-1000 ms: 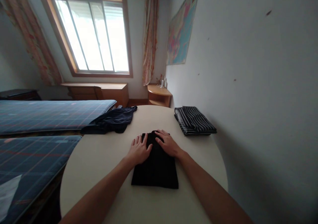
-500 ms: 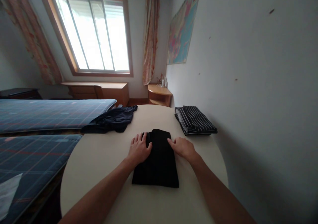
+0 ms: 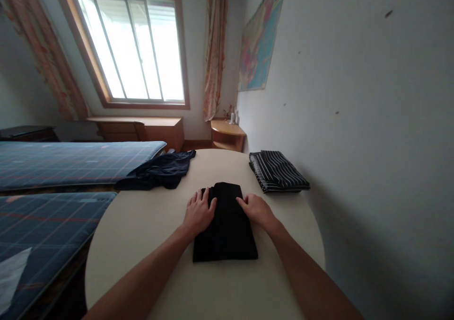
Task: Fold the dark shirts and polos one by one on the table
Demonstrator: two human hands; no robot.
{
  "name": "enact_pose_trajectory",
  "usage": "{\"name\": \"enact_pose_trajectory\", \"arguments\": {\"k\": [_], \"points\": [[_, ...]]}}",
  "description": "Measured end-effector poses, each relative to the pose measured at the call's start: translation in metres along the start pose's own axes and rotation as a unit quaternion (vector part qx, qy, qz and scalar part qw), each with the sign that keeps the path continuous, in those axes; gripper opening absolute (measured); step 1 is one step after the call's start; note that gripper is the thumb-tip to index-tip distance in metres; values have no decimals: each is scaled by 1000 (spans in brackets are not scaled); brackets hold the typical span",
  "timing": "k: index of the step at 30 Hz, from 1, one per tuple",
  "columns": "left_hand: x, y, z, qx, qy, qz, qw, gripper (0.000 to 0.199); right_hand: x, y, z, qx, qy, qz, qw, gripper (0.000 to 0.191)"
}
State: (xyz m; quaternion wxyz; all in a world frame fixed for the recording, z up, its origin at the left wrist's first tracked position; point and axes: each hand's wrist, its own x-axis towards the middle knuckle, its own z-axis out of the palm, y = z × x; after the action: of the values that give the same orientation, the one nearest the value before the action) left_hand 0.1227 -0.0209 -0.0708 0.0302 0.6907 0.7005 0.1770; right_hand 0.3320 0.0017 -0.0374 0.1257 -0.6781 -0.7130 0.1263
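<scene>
A folded black garment [image 3: 227, 230], its exact kind unclear, lies flat on the round cream table [image 3: 135, 230] in front of me. My left hand [image 3: 199, 210] rests on its upper left side, palm down with fingers spread. At the upper right edge is my right hand [image 3: 257, 208], its thumb on top of the cloth and its other fingers curled at or under the edge, partly hidden. Beyond it, to the right, sits a folded black cloth with white stripes [image 3: 280, 171]. A crumpled dark navy garment [image 3: 163, 168] lies at the table's far left edge.
Two beds with blue plaid mattresses [image 3: 71, 164] stand on the left, and a white sheet [image 3: 14, 275] lies on the nearer one. The wall [image 3: 372, 168] runs close along the table's right side. A small wooden corner shelf [image 3: 229, 129] stands behind the table.
The black garment has turned slightly: its near edge has shifted right and a little away from me, its far end slightly left. My right hand has moved a little left with it.
</scene>
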Motion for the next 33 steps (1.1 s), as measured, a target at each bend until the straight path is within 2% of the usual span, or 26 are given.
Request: {"name": "enact_pose_trajectory", "arguments": {"k": [6, 9, 12, 15, 19, 23, 26, 30, 33], "points": [[-1, 4, 2, 12, 10, -1, 1000, 56, -2, -5, 4, 100, 21, 2, 995, 34], [-1, 4, 1, 17, 12, 0, 1000, 56, -5, -8, 8, 187, 11, -24, 982, 44], [0, 3, 3, 9, 13, -5, 1000, 56, -4, -6, 12, 236, -15, -80, 968, 35], [3, 1, 5, -3, 9, -7, 1000, 55, 1, -1, 14, 245, -13, -126, 961, 26], [4, 1, 4, 1, -1, -3, 1000, 58, 12, 10, 14, 231, 37, -122, 965, 31], [0, 3, 1, 25, 10, 53, 998, 58, 21, 23, 17, 243, 72, -108, 961, 42], [-4, 6, 2, 57, 13, 75, 996, 55, 28, 31, 20, 295, 49, -79, 951, 47], [-5, 7, 5, 79, 15, 81, 993, 54, 31, 38, 18, 370, -27, -80, 925, 43], [-2, 6, 6, 68, 14, 90, 994, 54, 30, 39, 11, 353, -22, -96, 930, 43]]}}
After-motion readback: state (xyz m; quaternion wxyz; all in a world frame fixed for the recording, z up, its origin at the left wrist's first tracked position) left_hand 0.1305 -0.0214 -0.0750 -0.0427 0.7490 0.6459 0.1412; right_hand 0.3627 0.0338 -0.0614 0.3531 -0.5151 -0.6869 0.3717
